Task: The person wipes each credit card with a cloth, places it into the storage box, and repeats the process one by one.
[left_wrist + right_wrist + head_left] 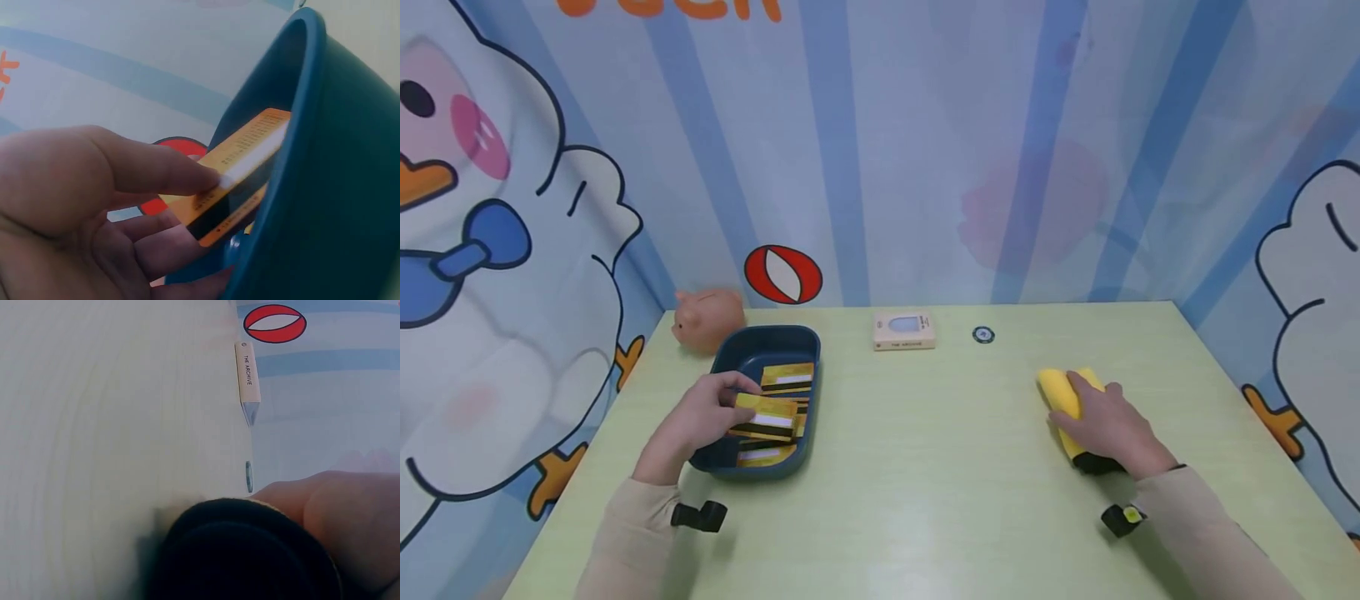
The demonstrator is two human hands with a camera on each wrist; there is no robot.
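Over a dark blue plastic bin (812,433), my left hand (703,414) pinches a gold card (763,410) with a black magnetic stripe. In the left wrist view the thumb presses the striped face of the card (231,172), beside the bin wall (331,187). Several similar gold cards (787,375) lie inside the bin. At the right, my right hand (1108,425) grips a soft-looking yellow roll (1058,390) with a black end, on or just above the table. Its dark round end (240,556) fills the bottom of the right wrist view; its exact kind is unclear.
Behind the bin stands a pink piggy bank (709,321). Along the table's back edge lie a small pale box (904,331) marked "THE ARCHIVE" and a round dark chip (983,334). A printed cloth backdrop (910,167) rises behind the pale table (925,483).
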